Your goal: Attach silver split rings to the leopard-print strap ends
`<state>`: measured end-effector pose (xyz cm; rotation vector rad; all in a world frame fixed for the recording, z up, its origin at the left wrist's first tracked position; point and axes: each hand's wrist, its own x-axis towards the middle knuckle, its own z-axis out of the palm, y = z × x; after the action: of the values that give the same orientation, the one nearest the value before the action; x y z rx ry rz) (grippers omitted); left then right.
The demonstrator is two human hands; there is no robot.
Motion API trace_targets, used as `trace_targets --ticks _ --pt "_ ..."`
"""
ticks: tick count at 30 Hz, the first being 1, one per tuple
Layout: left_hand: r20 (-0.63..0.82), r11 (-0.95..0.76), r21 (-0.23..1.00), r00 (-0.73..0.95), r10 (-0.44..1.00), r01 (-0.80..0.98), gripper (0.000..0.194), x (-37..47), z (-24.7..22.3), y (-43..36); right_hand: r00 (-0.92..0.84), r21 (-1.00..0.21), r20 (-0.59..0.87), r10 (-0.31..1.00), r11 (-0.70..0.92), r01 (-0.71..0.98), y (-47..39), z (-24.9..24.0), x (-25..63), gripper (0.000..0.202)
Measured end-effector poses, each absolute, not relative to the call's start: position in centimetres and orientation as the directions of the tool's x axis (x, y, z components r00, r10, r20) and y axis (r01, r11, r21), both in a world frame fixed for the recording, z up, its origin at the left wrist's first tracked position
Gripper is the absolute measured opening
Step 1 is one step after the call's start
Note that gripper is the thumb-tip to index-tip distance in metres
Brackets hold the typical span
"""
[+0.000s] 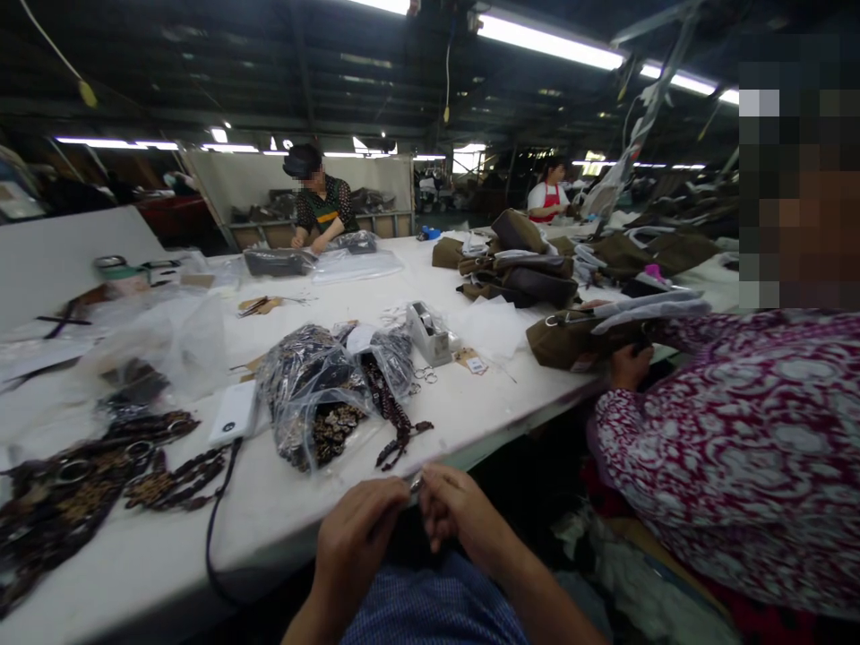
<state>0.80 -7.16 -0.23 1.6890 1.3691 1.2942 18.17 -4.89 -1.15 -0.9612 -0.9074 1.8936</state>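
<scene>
My left hand and my right hand meet over my lap, just off the front edge of the white table. Both are closed in a pinch around a small shiny metal piece, mostly covered by the fingertips. Beyond them lies a clear plastic bag full of dark and tan beaded straps. A dark beaded strap hangs out toward the table edge, pointing at my hands. Metal rings lie by the tape dispenser.
A white power bank trails a black cable over the table edge. Beaded straps spread at the left. Brown bags are piled at the back right. A person in a patterned sleeve sits close at right, handling a brown bag.
</scene>
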Motion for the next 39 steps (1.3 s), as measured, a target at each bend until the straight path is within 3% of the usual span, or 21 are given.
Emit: trace_targets --ticks 5,10,15,20,29,35,39 --pt "0.397 -0.406 0.819 0.11 0.911 0.404 0.012 0.5 0.0 -7.5 -0.516 -0.727 -0.279 0.81 -0.529 -0.438 -5.2 -1.0 18.5 0.034" --pt "0.37 -0.294 0.886 -0.165 0.914 0.359 0.01 0.8 -0.1 -8.0 -0.341 -0.802 -0.251 0.906 -0.392 -0.451 -5.4 -0.4 18.3 0.033" --pt "0.258 -0.191 0.937 -0.212 0.943 0.292 0.012 0.5 -1.1 -7.8 -0.125 -0.979 -0.104 0.987 -0.124 -0.163 -5.8 -0.3 18.1 0.036" --pt "0.151 -0.108 0.963 -0.161 0.975 0.248 0.011 0.7 -2.1 -8.7 -0.093 -0.997 -0.01 0.996 -0.002 0.082 -6.6 -0.6 17.9 0.029" --pt "0.217 -0.181 0.943 -0.103 0.971 0.278 0.011 1.1 -2.6 -9.7 -0.14 -0.995 -0.085 0.987 -0.077 0.058 -7.5 -1.6 17.1 0.028" --pt "0.152 -0.131 0.961 -0.068 0.986 0.245 0.011 0.8 -2.6 -10.1 -0.249 -0.99 -0.138 0.959 -0.136 0.025 -8.0 -1.5 17.0 0.025" --pt "0.091 -0.056 0.975 -0.156 0.984 0.215 0.013 0.8 -2.6 -10.9 -0.282 -0.99 -0.128 0.951 -0.138 -0.015 -8.8 -1.4 16.7 0.028"
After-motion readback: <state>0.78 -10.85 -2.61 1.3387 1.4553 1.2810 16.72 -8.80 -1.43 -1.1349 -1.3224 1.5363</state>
